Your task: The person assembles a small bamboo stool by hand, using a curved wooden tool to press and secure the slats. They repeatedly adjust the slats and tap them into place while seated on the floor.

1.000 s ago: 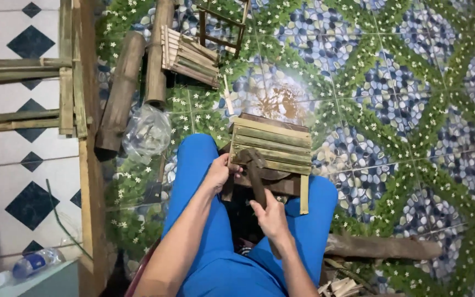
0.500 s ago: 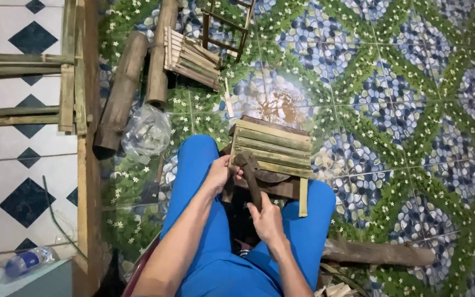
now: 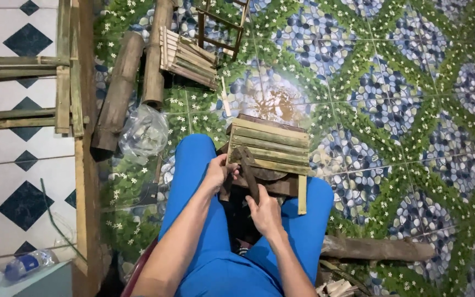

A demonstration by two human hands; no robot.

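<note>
Two bare hands worked at a small slatted bamboo stool (image 3: 270, 146) that rested across the knees of a seated person in blue trousers (image 3: 193, 181). The left hand (image 3: 218, 173) was clenched on the stool's near left edge, at about nine o'clock from its seat. The right hand (image 3: 265, 212), at six o'clock below the stool, gripped the lower end of a dark-handled tool (image 3: 248, 168) whose upper end lay against the slats; what kind of tool it was could not be told.

The stool's seat showed about five pale green slats, with one leg (image 3: 302, 195) hanging at its right side.

On the pebble-patterned floor (image 3: 402, 99), two thick bamboo logs (image 3: 119, 91) lay side by side at eleven o'clock from the stool, and a second slatted stool (image 3: 188, 58) lay tipped just beside them. One crumpled clear plastic bag (image 3: 144, 132) sat at ten o'clock, touching the end of the nearer log. One more log (image 3: 377, 248) lay at four o'clock, near the right knee. A bamboo frame (image 3: 34, 91) stood at the far left, and one plastic bottle (image 3: 20, 267) lay at eight o'clock.
</note>
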